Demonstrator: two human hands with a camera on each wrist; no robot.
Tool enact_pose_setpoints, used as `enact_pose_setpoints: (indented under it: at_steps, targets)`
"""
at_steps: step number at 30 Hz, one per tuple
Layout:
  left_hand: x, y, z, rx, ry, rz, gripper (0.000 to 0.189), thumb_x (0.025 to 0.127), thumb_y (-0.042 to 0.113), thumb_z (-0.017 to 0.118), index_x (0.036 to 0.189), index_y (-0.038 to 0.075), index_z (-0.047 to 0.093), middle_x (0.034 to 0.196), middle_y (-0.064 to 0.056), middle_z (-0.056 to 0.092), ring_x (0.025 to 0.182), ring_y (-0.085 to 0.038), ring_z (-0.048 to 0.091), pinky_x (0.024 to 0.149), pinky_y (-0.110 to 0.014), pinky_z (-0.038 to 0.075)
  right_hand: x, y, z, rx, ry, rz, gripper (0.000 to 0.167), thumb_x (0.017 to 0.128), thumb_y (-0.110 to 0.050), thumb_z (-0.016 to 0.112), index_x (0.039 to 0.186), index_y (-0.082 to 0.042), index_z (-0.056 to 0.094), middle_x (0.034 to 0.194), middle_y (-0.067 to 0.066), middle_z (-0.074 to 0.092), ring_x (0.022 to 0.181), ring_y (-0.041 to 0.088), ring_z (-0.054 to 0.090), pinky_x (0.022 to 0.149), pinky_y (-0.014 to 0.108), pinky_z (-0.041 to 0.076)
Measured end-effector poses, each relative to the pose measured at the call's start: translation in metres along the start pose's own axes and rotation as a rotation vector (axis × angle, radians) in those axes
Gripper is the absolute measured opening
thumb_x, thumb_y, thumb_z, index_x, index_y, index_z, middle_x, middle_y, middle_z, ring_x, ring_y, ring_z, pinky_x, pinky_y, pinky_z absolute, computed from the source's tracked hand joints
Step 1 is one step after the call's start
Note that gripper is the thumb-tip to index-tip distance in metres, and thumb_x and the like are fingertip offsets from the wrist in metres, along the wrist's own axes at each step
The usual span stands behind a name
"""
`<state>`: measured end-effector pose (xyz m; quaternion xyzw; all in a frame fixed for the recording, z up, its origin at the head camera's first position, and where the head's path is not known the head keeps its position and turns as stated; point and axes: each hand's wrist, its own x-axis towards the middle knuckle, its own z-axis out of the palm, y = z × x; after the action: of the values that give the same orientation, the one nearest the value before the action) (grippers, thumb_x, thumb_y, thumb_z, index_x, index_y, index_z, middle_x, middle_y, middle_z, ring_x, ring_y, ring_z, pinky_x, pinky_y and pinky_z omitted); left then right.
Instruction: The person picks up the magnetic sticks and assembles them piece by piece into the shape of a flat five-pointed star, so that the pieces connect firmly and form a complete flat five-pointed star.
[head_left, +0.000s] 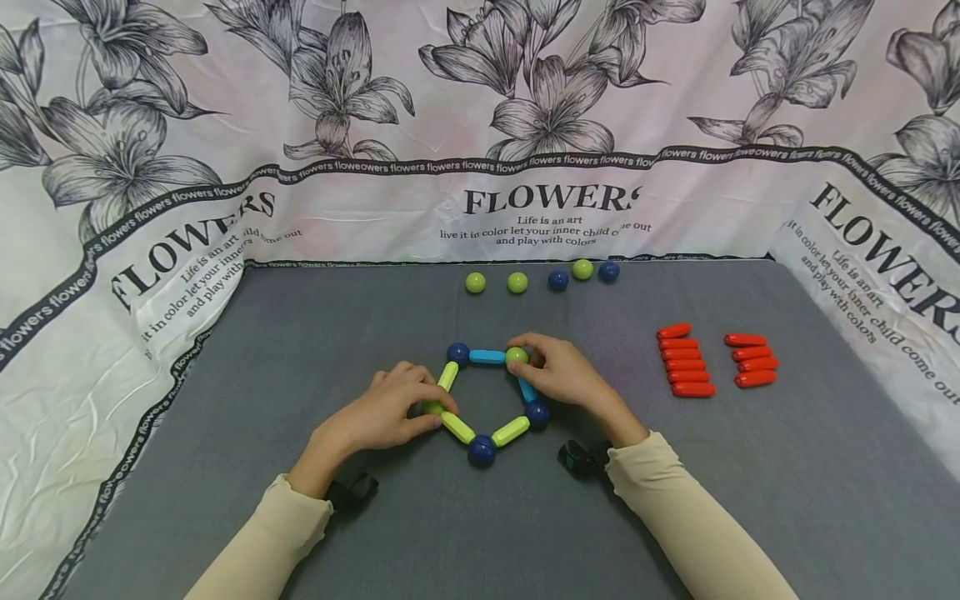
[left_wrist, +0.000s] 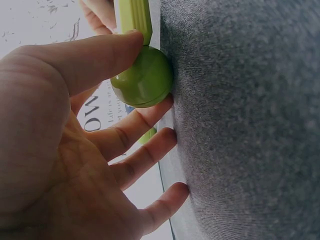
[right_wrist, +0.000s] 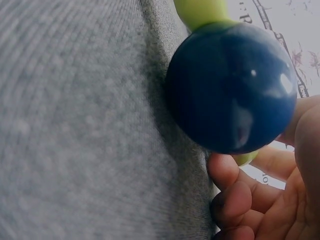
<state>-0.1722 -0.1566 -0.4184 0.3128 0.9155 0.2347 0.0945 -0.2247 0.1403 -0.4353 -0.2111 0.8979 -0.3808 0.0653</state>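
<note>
A ring of balls and short rods lies on the grey cloth. At its left corner my left hand (head_left: 397,406) pinches a green ball (left_wrist: 145,80) between thumb and fingers, with yellow-green rods (head_left: 457,427) meeting there. My right hand (head_left: 558,367) holds another green ball (head_left: 517,356) at the upper right corner, between a blue rod (head_left: 487,357) along the top and a blue rod (head_left: 527,389) running down. The other corners are blue balls (head_left: 482,451). In the right wrist view, a dark blue ball (right_wrist: 231,87) hides part of the right hand's grip.
Loose green balls (head_left: 475,283) and blue balls (head_left: 557,281) lie along the back of the grey cloth (head_left: 337,533). To the right are two stacks of red rods (head_left: 684,365). A flower-printed sheet (head_left: 360,217) rises at the back and sides. Dark wrist cameras (head_left: 581,458) sit under both wrists.
</note>
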Motion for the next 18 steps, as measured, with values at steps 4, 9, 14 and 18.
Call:
enact_pose_setpoints:
  at_steps: [4, 9, 14, 18]
  targets:
    - [-0.0003, 0.0007, -0.0001, 0.002, 0.003, 0.003, 0.021, 0.095, 0.028, 0.073, 0.114, 0.039, 0.075, 0.102, 0.011, 0.06, 0.106, -0.013, 0.045, 0.083, -0.038, 0.027, -0.0002, 0.0004, -0.0002, 0.002, -0.004, 0.002, 0.036, 0.1, -0.024, 0.067, 0.131, -0.008, 0.066, 0.073, 0.002, 0.062, 0.059, 0.011, 0.051, 0.057, 0.028, 0.042]
    - [0.0005, 0.0013, 0.0004, 0.012, -0.008, -0.02, 0.032, 0.096, 0.029, 0.073, 0.127, 0.035, 0.069, 0.116, 0.007, 0.063, 0.111, -0.015, 0.047, 0.084, -0.038, 0.029, -0.0001, -0.0002, -0.0006, 0.006, -0.01, 0.013, 0.036, 0.1, -0.025, 0.066, 0.132, -0.008, 0.065, 0.074, 0.002, 0.061, 0.059, 0.011, 0.05, 0.057, 0.028, 0.041]
    - [0.002, 0.002, 0.001, 0.013, -0.008, -0.059, 0.042, 0.094, 0.03, 0.074, 0.135, 0.031, 0.062, 0.132, 0.002, 0.062, 0.12, -0.019, 0.049, 0.089, -0.041, 0.032, 0.0007, 0.0008, -0.001, 0.009, -0.017, 0.014, 0.036, 0.101, -0.026, 0.064, 0.133, -0.009, 0.065, 0.073, 0.002, 0.06, 0.059, 0.011, 0.05, 0.058, 0.028, 0.041]
    - [0.0023, 0.0003, 0.0011, 0.008, 0.015, -0.046, 0.042, 0.094, 0.029, 0.074, 0.134, 0.029, 0.062, 0.13, 0.003, 0.062, 0.118, -0.018, 0.05, 0.089, -0.042, 0.033, 0.0009, 0.0014, -0.0016, 0.01, -0.022, 0.011, 0.036, 0.102, -0.026, 0.064, 0.133, -0.008, 0.065, 0.074, 0.002, 0.06, 0.06, 0.012, 0.05, 0.058, 0.028, 0.04]
